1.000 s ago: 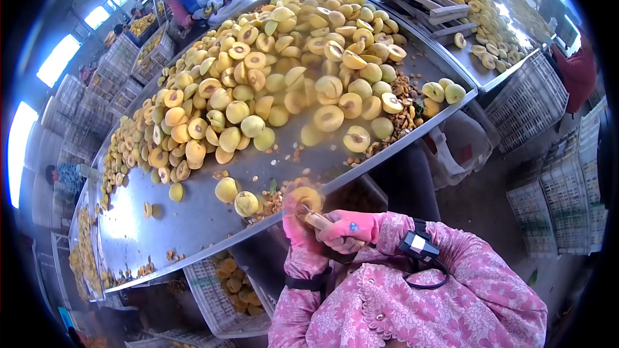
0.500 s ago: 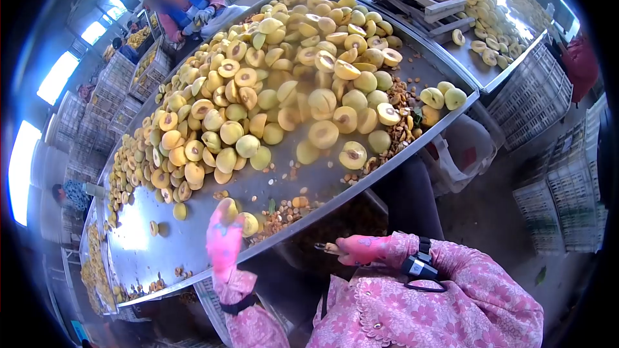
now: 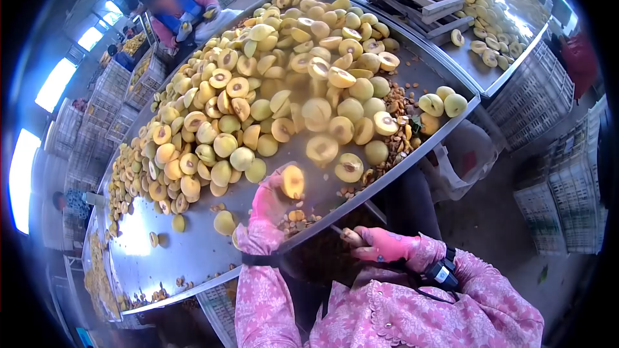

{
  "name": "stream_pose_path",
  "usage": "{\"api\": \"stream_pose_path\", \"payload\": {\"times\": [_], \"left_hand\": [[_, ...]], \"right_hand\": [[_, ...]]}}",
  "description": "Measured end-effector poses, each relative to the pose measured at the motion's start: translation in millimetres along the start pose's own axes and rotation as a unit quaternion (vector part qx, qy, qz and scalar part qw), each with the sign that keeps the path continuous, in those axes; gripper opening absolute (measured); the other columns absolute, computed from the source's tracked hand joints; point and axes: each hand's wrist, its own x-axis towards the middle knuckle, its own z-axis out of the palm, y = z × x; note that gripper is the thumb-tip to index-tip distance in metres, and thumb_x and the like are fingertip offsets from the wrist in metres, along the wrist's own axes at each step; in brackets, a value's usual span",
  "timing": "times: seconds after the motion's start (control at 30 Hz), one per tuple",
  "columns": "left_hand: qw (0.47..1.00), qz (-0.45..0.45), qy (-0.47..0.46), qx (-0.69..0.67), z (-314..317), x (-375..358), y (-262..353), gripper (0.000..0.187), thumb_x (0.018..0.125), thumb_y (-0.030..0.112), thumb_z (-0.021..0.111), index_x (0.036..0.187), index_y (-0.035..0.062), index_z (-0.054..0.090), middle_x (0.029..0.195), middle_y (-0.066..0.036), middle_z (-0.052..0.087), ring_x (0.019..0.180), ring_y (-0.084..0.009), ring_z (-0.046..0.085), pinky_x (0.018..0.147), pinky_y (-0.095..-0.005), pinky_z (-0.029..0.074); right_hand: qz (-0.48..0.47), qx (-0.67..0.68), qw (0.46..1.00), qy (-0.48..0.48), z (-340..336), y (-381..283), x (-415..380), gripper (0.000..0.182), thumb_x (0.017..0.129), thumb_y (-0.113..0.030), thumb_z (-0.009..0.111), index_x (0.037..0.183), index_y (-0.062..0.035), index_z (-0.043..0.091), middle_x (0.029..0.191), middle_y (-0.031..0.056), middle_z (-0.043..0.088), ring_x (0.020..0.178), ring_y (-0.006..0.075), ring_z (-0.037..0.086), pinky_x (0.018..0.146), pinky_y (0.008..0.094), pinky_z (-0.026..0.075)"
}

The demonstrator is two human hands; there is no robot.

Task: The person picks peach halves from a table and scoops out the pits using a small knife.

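Observation:
My left hand [image 3: 267,201], in a pink glove, is closed around a yellow peach half [image 3: 293,182], its cut face with a brown hollow turned toward me. It is above the front edge of the metal table [image 3: 213,238]. Just left of that hand, another peach half [image 3: 224,222] lies on the tabletop. My right hand [image 3: 385,245], also pink-gloved, grips a small metal pitting tool [image 3: 336,229] below the table edge; its thin shaft points up and left. The tool's exact tip is hard to make out. Beyond my hands spreads a large heap of halved peaches [image 3: 258,103].
Pits and scraps [image 3: 400,116] lie along the table's right edge, near a few peaches [image 3: 442,102]. A second table [image 3: 496,80] with peaches and a wooden frame [image 3: 419,3] stands behind. Plastic crates [image 3: 558,187] are stacked at right. A co-worker [image 3: 177,9] sits across the table.
My left hand has moved right with a peach half in it, nearer my right hand. My right hand has shifted slightly right, and its tool now points more upward.

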Motion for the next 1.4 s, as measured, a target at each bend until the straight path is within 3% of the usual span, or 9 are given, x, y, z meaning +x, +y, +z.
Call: {"api": "stream_pose_path", "payload": {"times": [0.1, 0.2, 0.5, 0.7, 0.87, 1.0, 1.1, 1.17, 1.4], "left_hand": [[0.998, 0.040, 0.007, -0.055, 29.4, -53.9, -1.2, 0.048, 0.080, 0.030, 0.052, 0.118, 0.0002, 0.047, 0.107, -0.017, 0.057, 0.092, -0.0295, 0.058, 0.074, -0.0441, 0.050], [0.984, 0.041, 0.122, -0.122, 52.1, -89.2, -20.8, 0.053, 0.082, 0.039, 0.054, 0.115, -0.0022, 0.049, 0.106, -0.017, 0.057, 0.094, -0.0295, 0.057, 0.081, -0.0422, 0.047], [0.979, 0.135, 0.089, -0.127, 76.2, -109.5, -45.0, 0.043, 0.085, 0.030, 0.052, 0.113, -0.0023, 0.048, 0.106, -0.015, 0.057, 0.093, -0.0265, 0.056, 0.083, -0.0388, 0.046], [0.968, 0.197, 0.134, -0.082, 78.1, -107.1, -56.2, 0.034, 0.086, 0.022, 0.053, 0.111, -0.0019, 0.050, 0.104, -0.015, 0.057, 0.092, -0.0238, 0.057, 0.081, -0.0347, 0.047], [0.954, 0.189, 0.229, -0.044, 87.0, -102.7, -59.6, 0.026, 0.085, 0.013, 0.055, 0.106, -0.0020, 0.052, 0.097, -0.015, 0.060, 0.085, -0.0218, 0.059, 0.077, -0.0307, 0.048], [0.944, 0.233, 0.228, -0.040, 79.9, -93.5, -72.8, 0.024, 0.085, 0.013, 0.055, 0.103, -0.0017, 0.053, 0.091, -0.013, 0.061, 0.080, -0.0216, 0.060, 0.073, -0.0309, 0.049], [0.940, 0.246, 0.231, -0.043, 73.0, -89.7, -80.5, 0.027, 0.085, 0.018, 0.056, 0.105, 0.0005, 0.053, 0.094, -0.012, 0.060, 0.080, -0.0213, 0.059, 0.073, -0.0314, 0.049], [0.939, 0.247, 0.239, -0.025, 72.1, -91.1, -83.3, 0.030, 0.085, 0.022, 0.056, 0.108, 0.0019, 0.051, 0.097, -0.012, 0.059, 0.081, -0.0212, 0.058, 0.073, -0.0317, 0.049], [0.934, 0.219, 0.217, -0.181, 86.6, -129.7, -69.7, 0.034, 0.085, 0.032, 0.055, 0.108, 0.0075, 0.049, 0.100, -0.010, 0.057, 0.086, -0.0218, 0.057, 0.068, -0.0316, 0.048]], "right_hand": [[-0.025, -0.095, 0.995, 0.029, -0.3, -34.1, 5.8, 0.028, 0.083, -0.021, 0.055, 0.099, -0.0004, 0.046, 0.079, 0.0181, 0.055, 0.074, 0.0278, 0.057, 0.065, 0.0344, 0.042], [-0.102, -0.140, 0.983, 0.062, 18.5, -50.3, 13.8, 0.028, 0.083, -0.020, 0.054, 0.100, -0.0002, 0.047, 0.077, 0.0166, 0.055, 0.073, 0.0267, 0.057, 0.064, 0.0337, 0.042], [-0.166, -0.314, 0.927, 0.123, 40.9, -42.3, 20.9, 0.033, 0.078, -0.014, 0.058, 0.104, -0.0026, 0.041, 0.075, 0.0148, 0.054, 0.064, 0.0324, 0.057, 0.056, 0.0366, 0.043], [0.034, -0.103, 0.991, 0.077, 46.0, -56.1, 19.9, 0.024, 0.080, -0.020, 0.054, 0.089, 0.0000, 0.045, 0.068, 0.0175, 0.057, 0.063, 0.0362, 0.058, 0.054, 0.0432, 0.045], [-0.069, -0.415, 0.901, 0.104, 44.2, -51.0, 22.0, 0.019, 0.084, -0.020, 0.047, 0.088, -0.0012, 0.046, 0.068, 0.0104, 0.058, 0.060, 0.0278, 0.058, 0.055, 0.0370, 0.046], [-0.154, -0.241, 0.958, 0.031, 42.3, 14.0, 49.1, 0.021, 0.084, -0.021, 0.049, 0.088, -0.0010, 0.045, 0.066, 0.0068, 0.056, 0.055, 0.0245, 0.055, 0.054, 0.0355, 0.045], [-0.395, -0.155, 0.899, 0.104, 47.4, 4.8, 50.3, 0.021, 0.082, -0.021, 0.053, 0.086, -0.0024, 0.044, 0.063, 0.0044, 0.051, 0.049, 0.0194, 0.051, 0.046, 0.0320, 0.042], [0.071, 0.125, 0.985, -0.098, 41.1, -63.2, 15.7, 0.019, 0.082, -0.021, 0.054, 0.085, -0.0062, 0.043, 0.060, 0.0008, 0.046, 0.045, 0.0117, 0.045, 0.040, 0.0252, 0.037], [0.081, 0.325, 0.895, -0.294, 42.7, -42.6, 9.7, 0.013, 0.079, -0.017, 0.056, 0.083, -0.0084, 0.047, 0.055, -0.0029, 0.044, 0.037, 0.0033, 0.036, 0.033, 0.0176, 0.027]]}}
